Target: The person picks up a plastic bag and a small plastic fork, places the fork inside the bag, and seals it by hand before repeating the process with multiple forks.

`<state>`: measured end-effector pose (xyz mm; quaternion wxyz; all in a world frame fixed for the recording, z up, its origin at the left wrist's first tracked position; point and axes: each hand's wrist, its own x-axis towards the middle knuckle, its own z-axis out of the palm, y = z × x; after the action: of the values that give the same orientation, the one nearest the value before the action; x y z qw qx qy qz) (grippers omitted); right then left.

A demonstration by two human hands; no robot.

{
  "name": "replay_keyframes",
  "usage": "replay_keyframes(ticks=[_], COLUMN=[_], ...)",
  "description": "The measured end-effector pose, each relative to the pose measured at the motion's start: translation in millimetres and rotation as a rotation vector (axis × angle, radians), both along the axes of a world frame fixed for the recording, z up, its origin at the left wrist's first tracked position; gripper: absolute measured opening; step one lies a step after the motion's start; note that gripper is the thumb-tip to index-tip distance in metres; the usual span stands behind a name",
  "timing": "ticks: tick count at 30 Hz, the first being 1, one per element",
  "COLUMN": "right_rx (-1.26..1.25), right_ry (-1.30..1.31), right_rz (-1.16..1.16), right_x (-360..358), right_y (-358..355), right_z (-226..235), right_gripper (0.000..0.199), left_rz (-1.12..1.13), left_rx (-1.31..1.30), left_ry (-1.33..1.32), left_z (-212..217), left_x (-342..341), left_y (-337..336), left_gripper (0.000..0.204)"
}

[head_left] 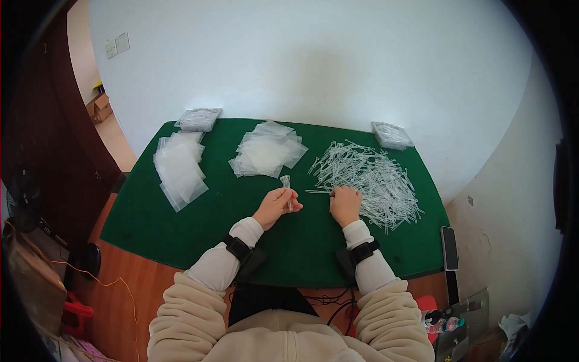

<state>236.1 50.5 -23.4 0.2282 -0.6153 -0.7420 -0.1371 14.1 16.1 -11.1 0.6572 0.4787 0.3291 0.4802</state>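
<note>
I saw my left hand (277, 205) closed around a little clear bag (287, 188), holding it up just over the green mat (199, 223). The bag looked very light and floppy, and I think it was slippery too, so pinching it near its open top seemed the best way to hold it. My right hand (345, 204) was closed at the edge of the pile of thin clear sticks (374, 178), and it seemed to pinch one stick (318, 192) that poked out toward my left. The sticks looked light, stiff and easy to snap, so I judged a soft pinch near one end was safest. Two heaps of flat clear bags (265, 151) lay farther back on the mat.
</note>
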Motion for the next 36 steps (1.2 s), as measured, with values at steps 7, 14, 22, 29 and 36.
replay_keyframes(ticks=[7, 14, 22, 29, 36], right_rx=[-0.01, 0.148, 0.034, 0.169, -0.071], right_ry=[-0.023, 0.333, 0.852, 0.687, 0.988], right_rz=[-0.084, 0.289, 0.578, 0.59, 0.766], right_x=[-0.5, -6.3, -28.4, -24.2, -33.4], right_y=[-0.9, -9.0, -26.2, -16.3, -23.5], right_z=[1.4, 26.3, 38.4, 29.2, 23.8], right_gripper=[0.006, 0.009, 0.009, 0.007, 0.007], left_rz=[0.018, 0.029, 0.1, 0.189, 0.128], left_rx=[-0.028, -0.017, 0.026, 0.032, 0.112], left_ry=[-0.016, -0.006, 0.005, -0.006, 0.12], left_z=[2.6, 1.9, 0.1, -2.1, -8.4], left_x=[0.5, 0.1, 0.0, -1.5, 2.3], left_y=[-1.1, -0.7, -0.2, 3.7, 5.1], left_gripper=[0.024, 0.025, 0.025, 0.026, 0.027])
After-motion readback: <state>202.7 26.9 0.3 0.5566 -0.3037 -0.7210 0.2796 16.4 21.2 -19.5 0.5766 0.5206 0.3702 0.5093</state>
